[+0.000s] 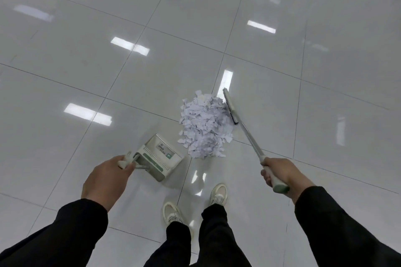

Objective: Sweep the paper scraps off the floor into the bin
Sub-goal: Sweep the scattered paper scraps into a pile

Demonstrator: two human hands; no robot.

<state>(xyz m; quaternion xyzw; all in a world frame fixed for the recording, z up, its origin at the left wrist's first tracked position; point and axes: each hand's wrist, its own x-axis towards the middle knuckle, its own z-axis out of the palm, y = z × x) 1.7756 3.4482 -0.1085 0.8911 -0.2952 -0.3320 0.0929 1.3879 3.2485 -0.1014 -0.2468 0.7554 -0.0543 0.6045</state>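
While a heap of white paper scraps (205, 125) lies gathered on the glossy tiled floor (108, 71), straddling a grout line just ahead of the person's feet, a long-handled broom (245, 128) rests its head against the heap's right flank, the bristle edge touching the scraps. The right hand (276, 172) is clenched around the pale green grip at the broom handle's end, the shaft slanting up from hand to heap. Just to the heap's left, a white and green dustpan (159, 157) sits on the floor with its mouth toward the scraps, near but apart from them. The left hand (106, 180) grasps the dustpan's handle, fingers curled round it. Black sleeves (71, 234) cover both forearms, and two pale sneakers (219, 194) stand on the tiles below the heap.
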